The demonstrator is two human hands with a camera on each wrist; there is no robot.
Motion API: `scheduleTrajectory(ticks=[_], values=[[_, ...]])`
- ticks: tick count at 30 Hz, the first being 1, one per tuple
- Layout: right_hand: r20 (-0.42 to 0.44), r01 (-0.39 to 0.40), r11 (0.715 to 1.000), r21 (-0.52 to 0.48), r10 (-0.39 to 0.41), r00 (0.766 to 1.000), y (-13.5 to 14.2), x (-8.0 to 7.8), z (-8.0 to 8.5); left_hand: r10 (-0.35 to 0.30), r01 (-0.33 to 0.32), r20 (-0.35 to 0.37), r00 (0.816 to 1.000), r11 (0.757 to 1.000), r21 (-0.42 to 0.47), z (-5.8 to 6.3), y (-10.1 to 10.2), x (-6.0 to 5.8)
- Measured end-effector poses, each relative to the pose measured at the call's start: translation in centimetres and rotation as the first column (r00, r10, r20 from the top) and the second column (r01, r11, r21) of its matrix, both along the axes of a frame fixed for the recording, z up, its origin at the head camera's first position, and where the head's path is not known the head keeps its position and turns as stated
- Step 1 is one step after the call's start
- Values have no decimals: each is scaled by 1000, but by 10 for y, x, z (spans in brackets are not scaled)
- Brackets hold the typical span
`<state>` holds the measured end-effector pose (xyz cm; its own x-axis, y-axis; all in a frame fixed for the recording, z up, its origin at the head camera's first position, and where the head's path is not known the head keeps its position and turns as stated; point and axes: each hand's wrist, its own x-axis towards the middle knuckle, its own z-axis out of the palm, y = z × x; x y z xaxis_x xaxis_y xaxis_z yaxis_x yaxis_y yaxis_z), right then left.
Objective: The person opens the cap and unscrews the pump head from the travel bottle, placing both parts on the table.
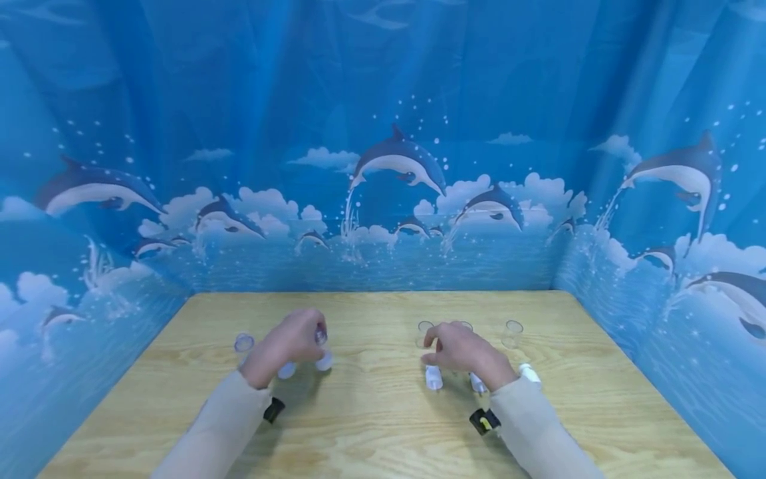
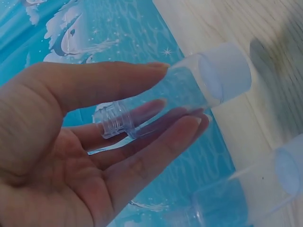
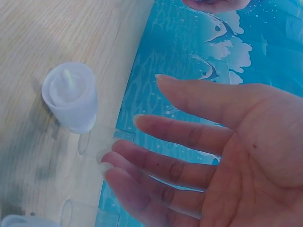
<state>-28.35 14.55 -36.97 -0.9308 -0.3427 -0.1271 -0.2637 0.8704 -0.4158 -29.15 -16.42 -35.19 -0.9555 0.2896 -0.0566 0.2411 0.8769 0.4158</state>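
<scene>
My left hand (image 1: 293, 338) grips a clear bottle (image 2: 182, 85) with a threaded neck and a frosted white base. The thumb lies along one side of it and the fingers along the other, with the neck toward the palm in the left wrist view. A second clear bottle (image 2: 246, 189) stands beside it, partly cut off by the frame. My right hand (image 1: 457, 347) holds nothing, its fingers extended and apart. Nearest to it is a white pump top (image 3: 71, 97). Behind that, a clear cap (image 3: 92, 142) is partly covered by the fingertips.
Another bottle (image 1: 243, 342) stands at the left, partly behind the left forearm. More white pump tops (image 1: 529, 372) and clear caps (image 1: 512, 332) stand at the right of the wooden table (image 1: 377, 426). A blue dolphin-printed curtain (image 1: 383, 80) encloses the table's back and sides.
</scene>
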Motion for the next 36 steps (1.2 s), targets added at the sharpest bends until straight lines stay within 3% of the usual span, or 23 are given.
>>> scheduleTrajectory(ticks=[18,26,36], values=[[-1,7,1000,18,-7,1000,8,-3,5,26,-25,6,1000,998,-49,-9,-2,-3],[-60,-19,1000,8,20,998,8,2,8,69,-68,44,997,997,-33,-15,-2,-1],[-135,4,1000,-5,-5,991,14,8,17,62,-57,67,996,995,-76,-13,-1,-1]])
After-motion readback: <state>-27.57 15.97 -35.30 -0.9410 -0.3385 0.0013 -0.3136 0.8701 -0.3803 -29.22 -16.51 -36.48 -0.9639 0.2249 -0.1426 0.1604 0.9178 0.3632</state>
